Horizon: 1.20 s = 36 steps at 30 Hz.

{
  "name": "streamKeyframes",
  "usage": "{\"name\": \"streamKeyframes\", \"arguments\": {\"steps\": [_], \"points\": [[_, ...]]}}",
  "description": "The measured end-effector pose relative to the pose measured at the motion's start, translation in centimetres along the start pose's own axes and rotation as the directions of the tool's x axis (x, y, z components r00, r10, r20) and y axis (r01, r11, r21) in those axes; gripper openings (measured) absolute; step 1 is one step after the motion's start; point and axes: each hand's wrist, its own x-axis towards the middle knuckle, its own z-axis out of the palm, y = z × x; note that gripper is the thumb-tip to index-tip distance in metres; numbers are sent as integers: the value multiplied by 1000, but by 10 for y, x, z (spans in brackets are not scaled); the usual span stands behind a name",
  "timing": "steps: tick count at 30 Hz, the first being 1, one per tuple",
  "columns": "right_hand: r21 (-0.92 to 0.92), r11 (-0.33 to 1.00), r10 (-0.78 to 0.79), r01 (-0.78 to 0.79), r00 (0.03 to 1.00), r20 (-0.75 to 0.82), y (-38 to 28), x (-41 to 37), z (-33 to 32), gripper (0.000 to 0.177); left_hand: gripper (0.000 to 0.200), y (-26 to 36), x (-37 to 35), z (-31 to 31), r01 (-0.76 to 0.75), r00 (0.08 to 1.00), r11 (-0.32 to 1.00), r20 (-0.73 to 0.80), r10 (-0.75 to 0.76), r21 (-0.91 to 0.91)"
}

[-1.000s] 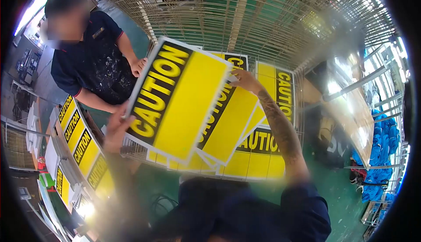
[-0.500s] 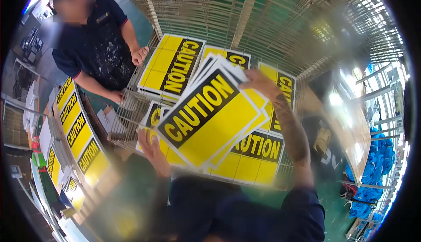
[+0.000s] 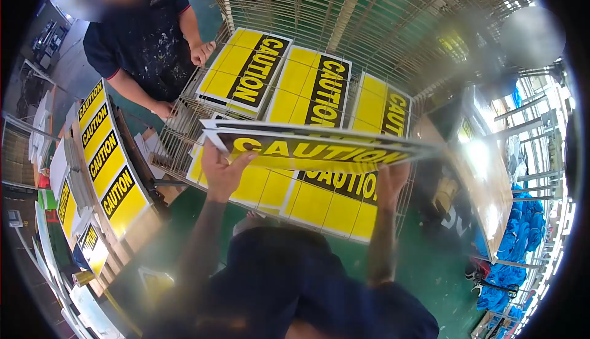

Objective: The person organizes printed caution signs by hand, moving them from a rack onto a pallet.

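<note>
A small stack of yellow and black CAUTION signs (image 3: 307, 151) is held up between my hands, tilted so that I see it nearly edge-on. My left hand (image 3: 222, 170) grips its left end, thumb on the near face. At the right end, my right hand (image 3: 393, 182) holds the lower edge; its fingers are partly hidden. Below and beyond lie more CAUTION signs (image 3: 332, 207) on a wire rack (image 3: 161, 162), with one sign (image 3: 289, 96) at the back middle and another (image 3: 243, 68) at the back left.
Across the rack's left side stands a co-worker (image 3: 144, 44), with hands at its edge. A printed CAUTION sheet (image 3: 101, 136) lies on pallets at the left. Raised wire shelves (image 3: 276, 7) fill the back. To the right are a wooden board (image 3: 485, 197) and blue material (image 3: 519, 234).
The fanned signs have been tipped up from lying face-up and squared together. My left hand has closed on their left end, and my right hand has moved down toward me.
</note>
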Motion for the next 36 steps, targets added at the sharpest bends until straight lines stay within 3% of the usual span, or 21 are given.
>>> {"name": "streamKeyframes", "arguments": {"steps": [2,4,7,8,9,11,14,15,16,17,18,21,22,23,25,26,27,30,32,34,36], "points": [[102,993,59,-62,998,38,6,-32,7,63,79,-55,-20,-38,61,992,974,98,-84,220],[57,998,32,-38,994,106,29,-56,0,78,94,-43,-25,-48,80,962,920,213,-173,385],[-7,982,188,-189,981,-45,43,-83,2,80,107,-85,-62,-54,74,976,851,138,-169,521],[-151,978,142,-145,989,-30,66,-95,-14,79,118,-78,-64,-43,198,951,812,94,-296,549],[-384,913,72,-136,982,-177,107,-116,-39,81,102,-86,-67,-30,261,949,825,22,-314,500],[-495,856,30,-146,972,-234,85,-105,-12,69,80,-108,-75,-11,352,931,879,-20,-366,321],[-402,914,-14,-60,984,-178,-18,-80,86,56,72,-30,-85,-35,35,998,845,-70,2,533],[-348,935,41,-76,993,-106,-43,-83,117,54,64,2,-94,-57,23,993,906,-118,30,422],[-300,947,119,-113,993,2,-58,-87,141,53,61,15,-120,-90,119,960,844,-277,35,522],[-475,868,253,-148,953,166,-42,-92,154,57,58,29,-152,-118,213,913,780,-404,56,589],[-634,768,375,-96,869,323,-26,-97,169,61,55,42,-186,-144,277,858,829,-514,15,486],[-234,951,309,-202,612,728,-5,-196,274,84,56,114,-305,-208,380,569,925,-783,-250,-19],[-243,949,311,-200,492,813,-3,-228,308,80,56,107,-360,-220,417,406,908,-885,-227,-42],[-320,939,344,-124,355,869,-1,-264,340,76,59,100,-419,-231,709,273,704,-937,-220,41],[-420,904,408,84,126,904,2,-342,395,68,63,101,-510,-236,732,51,670,-972,-230,-120],[-340,940,340,1,6,940,15,-383,413,62,63,96,-555,-234,626,-90,727,-952,-293,-283],[-292,956,291,-31,-23,956,7,-424,433,57,67,89,-597,-245,656,-141,709,-965,-222,-259],[-249,962,236,-110,-118,965,-30,-545,501,52,76,102,-672,-304,496,-319,803,-929,-186,-331],[-146,985,135,-94,-117,984,-35,-628,549,54,85,96,-730,-373,669,-386,678,-922,-33,-305],[-119,993,120,23,-104,987,-8,-714,587,63,84,102,-763,-444,689,-412,648,-911,-19,-325],[-147,985,153,86,-77,985,-5,-770,618,63,85,96,-786,-505,782,-474,450,-881,-20,-431]]}}
